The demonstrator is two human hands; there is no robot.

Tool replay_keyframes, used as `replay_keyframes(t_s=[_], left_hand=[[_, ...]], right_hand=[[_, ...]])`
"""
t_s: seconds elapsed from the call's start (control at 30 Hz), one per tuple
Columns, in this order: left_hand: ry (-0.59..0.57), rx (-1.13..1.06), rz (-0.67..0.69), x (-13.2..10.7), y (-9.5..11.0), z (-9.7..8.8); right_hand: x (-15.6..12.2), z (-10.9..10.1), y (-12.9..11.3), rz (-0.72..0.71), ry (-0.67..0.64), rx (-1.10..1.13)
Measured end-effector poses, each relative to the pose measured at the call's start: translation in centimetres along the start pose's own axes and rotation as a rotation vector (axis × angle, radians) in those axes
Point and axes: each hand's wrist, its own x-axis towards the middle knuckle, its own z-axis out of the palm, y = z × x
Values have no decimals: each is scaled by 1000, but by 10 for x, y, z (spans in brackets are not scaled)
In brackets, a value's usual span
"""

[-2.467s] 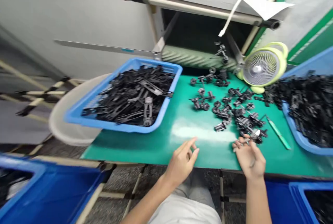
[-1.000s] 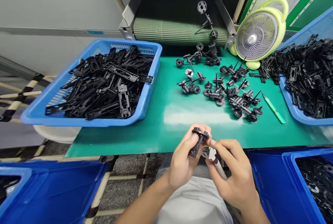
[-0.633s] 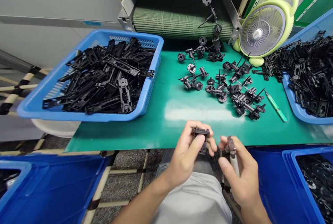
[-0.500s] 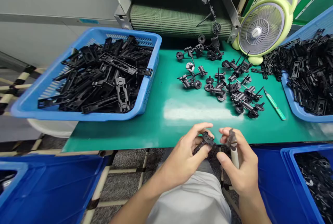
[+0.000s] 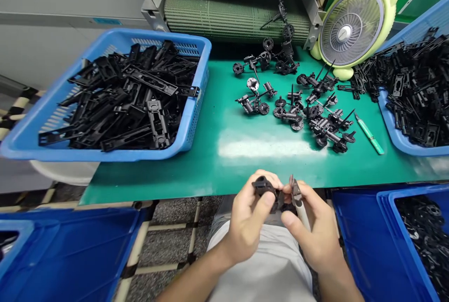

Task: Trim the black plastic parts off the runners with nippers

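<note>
My left hand point(image 5: 247, 220) is closed around a black plastic part point(image 5: 265, 188), gripped between thumb and fingers above my lap. Close beside it, my right hand point(image 5: 315, 232) is wrapped round a pair of nippers point(image 5: 296, 195) with pale handles, jaws pointing up. The fingertips of both hands nearly meet by the black part; whether the nippers' jaws touch it I cannot tell. On the green table point(image 5: 175, 171) beyond my hands lie several black plastic assemblies point(image 5: 289, 114) with round discs and thin spikes.
A blue basket point(image 5: 164, 153) heaped with black plastic parts stands left, another basket point(image 5: 400, 140) right. A green craft knife point(image 5: 369, 133) lies near the right basket. Behind are a yellow-green fan point(image 5: 345, 33) and a conveyor belt point(image 5: 231, 18). Blue bins point(image 5: 389, 227) sit below the table edge.
My hands have come closer together, the nippers moving left toward the black part. My left hand has turned the part, showing a different side. The view has shifted slightly.
</note>
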Motion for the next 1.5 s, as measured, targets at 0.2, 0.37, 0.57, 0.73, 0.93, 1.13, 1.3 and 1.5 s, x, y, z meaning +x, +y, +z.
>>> replay_keyframes(t_s=[0.2,0.37,0.57,0.73,0.93,1.13,1.3,1.5], left_hand=[[-33,-374,-395,2,22,-1],[23,-412,-440,2,25,8],[63,-426,-500,1,26,10],[78,-432,-503,2,29,10],[110,-430,-553,5,31,10],[105,-510,-617,6,32,11],[116,-559,-629,5,30,11],[97,-563,-617,5,27,10]], right_hand=[[3,-26,3,-347,-57,-485],[7,-25,2,-487,-78,-675],[5,-24,2,-467,-89,-733],[7,-26,-3,-472,-119,-773],[6,-27,-4,-468,-125,-832],[4,-25,-1,-432,-106,-793],[3,-20,0,-410,-87,-762],[1,-18,1,-396,-84,-744]])
